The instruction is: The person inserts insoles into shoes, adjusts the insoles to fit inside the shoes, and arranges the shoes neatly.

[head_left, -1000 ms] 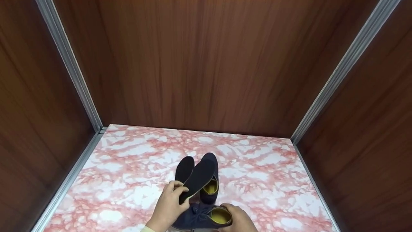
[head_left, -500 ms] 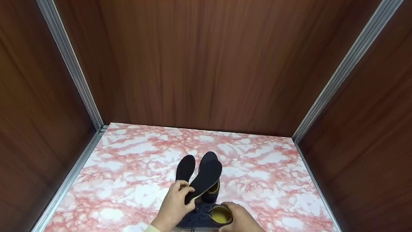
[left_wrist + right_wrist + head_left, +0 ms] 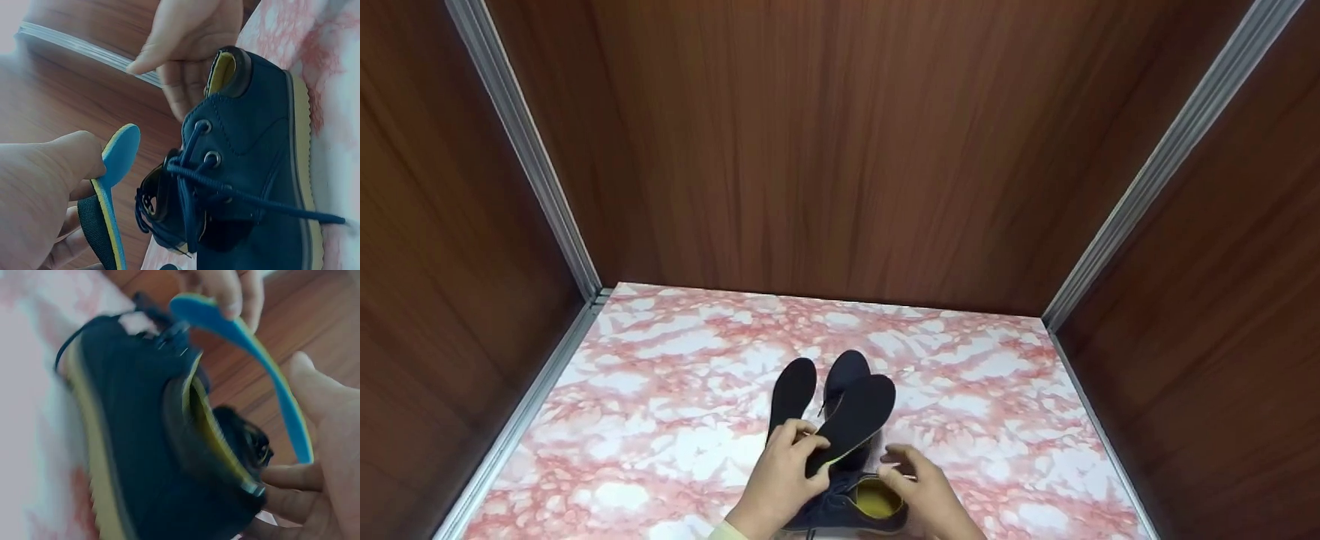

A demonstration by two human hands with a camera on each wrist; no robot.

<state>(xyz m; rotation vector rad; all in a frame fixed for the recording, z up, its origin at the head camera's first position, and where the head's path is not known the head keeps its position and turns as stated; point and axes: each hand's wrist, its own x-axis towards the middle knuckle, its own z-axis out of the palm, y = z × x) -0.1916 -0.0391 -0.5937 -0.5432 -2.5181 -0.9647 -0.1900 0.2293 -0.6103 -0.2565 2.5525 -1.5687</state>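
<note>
Held an insole [image 3: 861, 412] above a near shoe [image 3: 844, 517]

Pinched the insole by its closer end between thumb and fingers of the left hand [image 3: 784, 480] — tilted, with the wider end pointing away and to the right, raised off the counter [image 3: 660, 375]. Showed a black face upward in the head view, and a blue face with a thin yellow edge in both wrist views.

Held the right hand [image 3: 928, 495] just beside the heel of the near shoe, thumb and fingers parted and loosely bent, empty. Could not tell contact between fingers and heel from a narrow gap.

Saw the near shoe upright on the counter, navy, sole down, toe to the left and mouth to the right, with yellow lining [image 3: 877, 499] visible inside. Made out blue laces [image 3: 253, 201] across its front in the left wrist view, with one end trailing over its side.

Found a far shoe [image 3: 847, 367] beyond it, toe pointing away — partly hidden behind the raised insole. Noted a second insole [image 3: 795, 386] lying to the left of the far shoe, black face up, closer end hidden by the left hand.

Glimpsed a pale sleeve [image 3: 725, 532] at the left wrist, plus brown wood-grain panels [image 3: 810, 150] at the back and sides, with metal strips [image 3: 523, 142] along the corners.
</note>
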